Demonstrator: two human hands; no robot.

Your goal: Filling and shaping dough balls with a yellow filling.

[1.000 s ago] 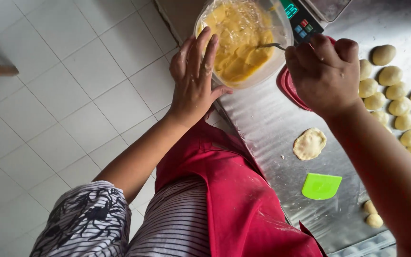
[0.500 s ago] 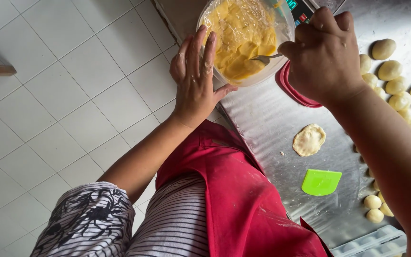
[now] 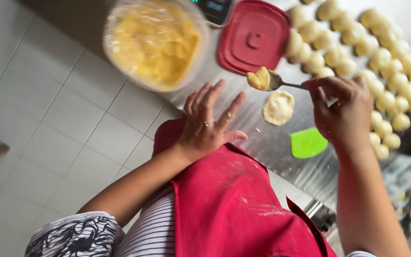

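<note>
Over the steel worktop (image 3: 281, 157) my right hand (image 3: 346, 114) pinches the handle of a spoon (image 3: 286, 84), fingers closed around it, and the bowl of the spoon carries a lump of yellow filling (image 3: 259, 78). The lump hangs just above and a little to the left of a flattened round of dough (image 3: 278, 107) that lies flat on the metal. My left hand (image 3: 208, 121) is spread wide, fingers fanned and empty, hovering near the worktop's edge, just beside the dough round but not touching it.

Behind my left hand stands a clear bowl (image 3: 155, 45) full of the same yellow filling, blurred in this view. Beside it lies a red square lid (image 3: 254, 37), flat on the worktop. To the right of the dough round sits a green plastic scraper (image 3: 308, 143), close to my right wrist. Rows of small pale dough balls (image 3: 381, 62) cover the far right of the worktop, packed close together. My red apron (image 3: 234, 204) fills the lower middle, dusted with flour, and white floor tiles (image 3: 48, 119) spread out to the left.
</note>
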